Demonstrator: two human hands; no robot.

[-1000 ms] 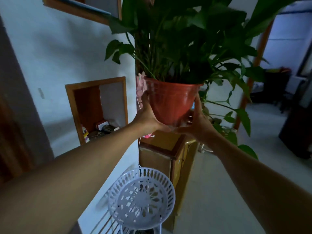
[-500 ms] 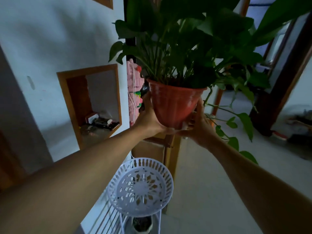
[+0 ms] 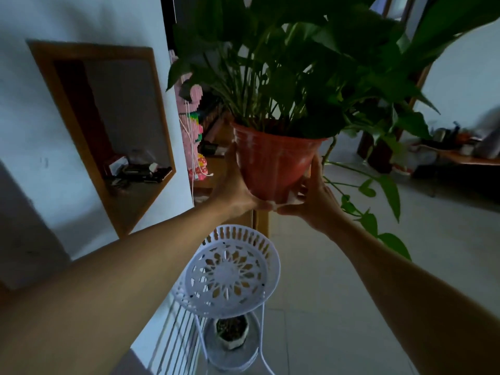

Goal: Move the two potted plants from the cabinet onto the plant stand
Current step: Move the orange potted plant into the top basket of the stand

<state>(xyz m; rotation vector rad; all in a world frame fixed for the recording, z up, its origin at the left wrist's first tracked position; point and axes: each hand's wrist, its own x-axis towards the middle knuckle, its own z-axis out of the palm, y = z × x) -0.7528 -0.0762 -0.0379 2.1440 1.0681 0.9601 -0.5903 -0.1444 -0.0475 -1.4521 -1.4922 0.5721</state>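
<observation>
Holding red pot (image 3: 273,163) upright, both hands

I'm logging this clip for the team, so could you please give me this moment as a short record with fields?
held item: red pot with a leafy green plant
left hand: grip on the pot's left side
right hand: grip on the pot's right side and base
pot position: in the air, above and beyond the stand
plant stand: white, top tray bare
lower tier: small pot sitting there
cabinet: wooden, behind the held pot
wall niche: small clutter inside
</observation>
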